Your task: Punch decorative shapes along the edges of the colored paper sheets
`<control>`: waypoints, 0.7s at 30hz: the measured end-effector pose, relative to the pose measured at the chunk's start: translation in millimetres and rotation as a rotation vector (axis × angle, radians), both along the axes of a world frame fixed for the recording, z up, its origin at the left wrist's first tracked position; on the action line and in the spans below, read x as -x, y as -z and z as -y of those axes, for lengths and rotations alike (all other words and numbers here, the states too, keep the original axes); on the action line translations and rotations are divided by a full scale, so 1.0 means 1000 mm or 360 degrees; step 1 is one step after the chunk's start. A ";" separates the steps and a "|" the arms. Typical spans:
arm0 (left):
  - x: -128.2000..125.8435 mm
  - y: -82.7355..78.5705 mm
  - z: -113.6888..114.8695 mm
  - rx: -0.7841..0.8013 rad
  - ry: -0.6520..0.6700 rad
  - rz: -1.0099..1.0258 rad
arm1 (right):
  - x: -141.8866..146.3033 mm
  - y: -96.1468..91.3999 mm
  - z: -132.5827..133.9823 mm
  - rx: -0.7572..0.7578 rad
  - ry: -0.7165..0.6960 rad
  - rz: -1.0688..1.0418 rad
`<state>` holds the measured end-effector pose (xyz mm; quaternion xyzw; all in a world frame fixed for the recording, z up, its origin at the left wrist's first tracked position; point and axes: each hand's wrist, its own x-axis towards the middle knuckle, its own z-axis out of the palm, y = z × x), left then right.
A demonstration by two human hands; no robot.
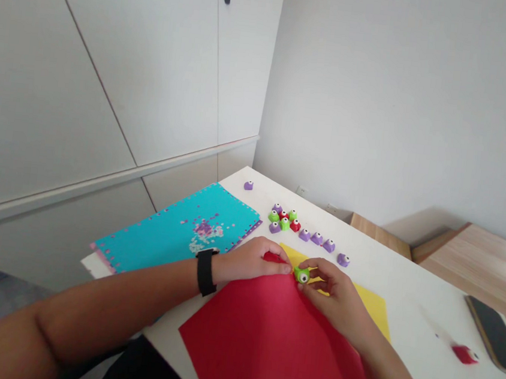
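Note:
My left hand [260, 258], with a black watch on its wrist, pinches the far edge of a red paper sheet [260, 335]. A small green craft punch [302, 275] with a white top and dark star mark is held between the fingers and thumb of my right hand [333, 288]. The punch sits right at the red sheet's edge, close to my left fingertips; whether the paper is inside its slot I cannot tell. Beneath the red sheet lies yellow paper [374, 305], partly covered by it and my right hand.
Several purple, green and red punches [284, 223] stand beyond my hands on the white table [405, 290]. Blue sheets [177, 218] with punched edges lie left, sprinkled with small paper cutouts [206, 230]. A red punch [464, 354] and a phone [497, 336] lie at right.

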<state>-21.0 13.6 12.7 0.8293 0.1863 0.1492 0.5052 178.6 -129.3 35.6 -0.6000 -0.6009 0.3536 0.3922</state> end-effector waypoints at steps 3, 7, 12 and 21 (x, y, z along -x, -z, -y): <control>-0.001 0.000 0.000 0.0014 0.0014 0.0005 | 0.001 0.000 0.001 0.0016 -0.0021 -0.0004; -0.001 0.001 0.002 0.0004 -0.0008 -0.0003 | 0.000 0.001 0.002 0.0050 -0.0033 -0.0004; 0.000 0.003 0.003 -0.0023 -0.0020 -0.0004 | -0.001 0.000 0.002 0.0079 -0.0061 -0.0042; -0.001 0.003 0.004 -0.0016 -0.0028 0.0008 | -0.002 0.004 0.001 0.0119 -0.0087 -0.0175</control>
